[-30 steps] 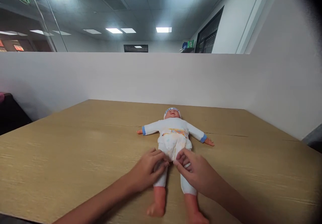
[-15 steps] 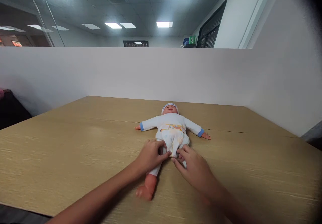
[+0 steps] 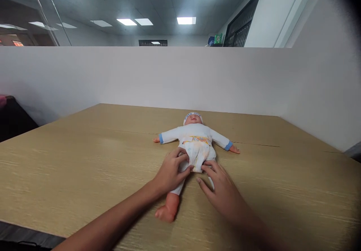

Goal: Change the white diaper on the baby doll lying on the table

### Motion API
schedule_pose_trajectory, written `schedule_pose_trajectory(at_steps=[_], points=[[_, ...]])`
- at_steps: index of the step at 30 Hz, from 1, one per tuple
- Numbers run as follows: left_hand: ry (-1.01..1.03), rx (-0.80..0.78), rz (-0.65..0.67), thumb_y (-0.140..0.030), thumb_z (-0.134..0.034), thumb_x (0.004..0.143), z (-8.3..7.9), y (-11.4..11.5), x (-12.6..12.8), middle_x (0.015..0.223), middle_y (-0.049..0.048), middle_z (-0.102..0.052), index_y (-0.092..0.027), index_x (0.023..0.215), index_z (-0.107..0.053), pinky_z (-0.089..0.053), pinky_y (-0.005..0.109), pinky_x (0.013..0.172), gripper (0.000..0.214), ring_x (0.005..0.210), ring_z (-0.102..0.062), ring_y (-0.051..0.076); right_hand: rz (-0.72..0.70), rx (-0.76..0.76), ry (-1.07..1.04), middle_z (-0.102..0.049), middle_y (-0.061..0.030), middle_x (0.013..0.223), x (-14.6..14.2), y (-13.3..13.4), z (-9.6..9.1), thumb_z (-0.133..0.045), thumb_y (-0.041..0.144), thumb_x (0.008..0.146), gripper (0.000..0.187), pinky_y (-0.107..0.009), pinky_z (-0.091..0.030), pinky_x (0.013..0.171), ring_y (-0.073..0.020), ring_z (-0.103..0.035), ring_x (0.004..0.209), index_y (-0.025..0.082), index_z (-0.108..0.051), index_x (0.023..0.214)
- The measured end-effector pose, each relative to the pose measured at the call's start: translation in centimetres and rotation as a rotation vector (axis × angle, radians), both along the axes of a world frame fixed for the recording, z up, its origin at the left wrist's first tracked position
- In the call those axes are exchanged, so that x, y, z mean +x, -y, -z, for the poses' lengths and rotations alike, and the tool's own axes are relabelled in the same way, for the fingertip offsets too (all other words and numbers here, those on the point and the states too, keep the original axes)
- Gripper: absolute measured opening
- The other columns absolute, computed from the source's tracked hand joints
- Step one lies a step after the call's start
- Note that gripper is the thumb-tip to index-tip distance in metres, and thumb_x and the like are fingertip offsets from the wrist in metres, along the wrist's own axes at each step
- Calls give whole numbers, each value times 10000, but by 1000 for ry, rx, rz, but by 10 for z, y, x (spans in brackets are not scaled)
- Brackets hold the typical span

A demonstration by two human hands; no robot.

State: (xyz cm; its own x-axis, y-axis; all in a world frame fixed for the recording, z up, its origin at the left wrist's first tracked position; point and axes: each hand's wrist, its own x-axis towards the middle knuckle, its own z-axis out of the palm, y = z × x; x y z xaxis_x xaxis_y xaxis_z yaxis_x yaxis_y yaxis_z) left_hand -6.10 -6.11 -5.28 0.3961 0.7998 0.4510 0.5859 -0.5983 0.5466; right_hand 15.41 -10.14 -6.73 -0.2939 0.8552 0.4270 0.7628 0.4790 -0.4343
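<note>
A baby doll (image 3: 194, 131) lies on its back, arms spread, in a white top with blue cuffs and a printed white headband. Around its hips, over the white trousers, sits a white diaper (image 3: 199, 154) with a coloured band at the waist. My left hand (image 3: 172, 170) pinches the diaper's edge at the leg opening on the left, thumb near the crotch. On the other side, my right hand (image 3: 221, 191) rests its fingertips against the diaper, with the thumb held apart. The doll's bare foot (image 3: 168, 209) shows below my left hand; its other foot is hidden behind my right arm.
The wooden table (image 3: 84, 161) has a seam running across behind the doll. A pale partition wall (image 3: 169, 78) rises at the table's back and right side. Something black (image 3: 17, 117) stands beyond the left edge.
My right thumb has parted from its fingers, loosening the pinch on the diaper. My left hand stays at the leg edge. The view has tilted slightly downward.
</note>
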Motion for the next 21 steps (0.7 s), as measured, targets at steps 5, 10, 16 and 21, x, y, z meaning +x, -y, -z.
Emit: schedule_pose_trajectory(at_steps=[5, 10, 16, 21], points=[[48, -16, 28, -331, -657, 964, -1, 0, -1, 1272, 92, -653, -225, 964, -678, -459, 392, 1008, 108, 1155, -610, 271, -6, -16, 20, -630, -130, 1394, 1, 2, 2, -637, 272, 955, 328, -546, -463, 1114, -336, -564, 1307, 224, -644, 1279], [20, -8, 51, -310, -636, 955, -4, 0, 2, 1039, 58, -684, -215, 882, -613, -449, 368, 906, 123, 1004, -593, 246, -7, -45, -9, -652, -122, 1368, 2, 2, 2, -645, 319, 968, 335, -524, -444, 1122, -325, -556, 1303, 211, -629, 1285], [11, -53, 39, -319, -647, 903, -4, -4, 2, 847, 13, -586, -209, 848, -579, -413, 328, 792, 141, 874, -539, 217, -10, -111, -60, -696, -84, 1113, 3, -1, -13, -631, 345, 975, 216, -417, -498, 938, -281, -622, 1082, 215, -644, 1147], [86, -118, 42, -363, -677, 877, -1, -9, 0, 870, -3, -574, -205, 919, -569, -410, 307, 769, 196, 845, -525, 194, 54, -115, -123, -655, -29, 860, 1, -8, -16, -592, 333, 954, 112, -340, -460, 740, -217, -606, 801, 224, -615, 964]])
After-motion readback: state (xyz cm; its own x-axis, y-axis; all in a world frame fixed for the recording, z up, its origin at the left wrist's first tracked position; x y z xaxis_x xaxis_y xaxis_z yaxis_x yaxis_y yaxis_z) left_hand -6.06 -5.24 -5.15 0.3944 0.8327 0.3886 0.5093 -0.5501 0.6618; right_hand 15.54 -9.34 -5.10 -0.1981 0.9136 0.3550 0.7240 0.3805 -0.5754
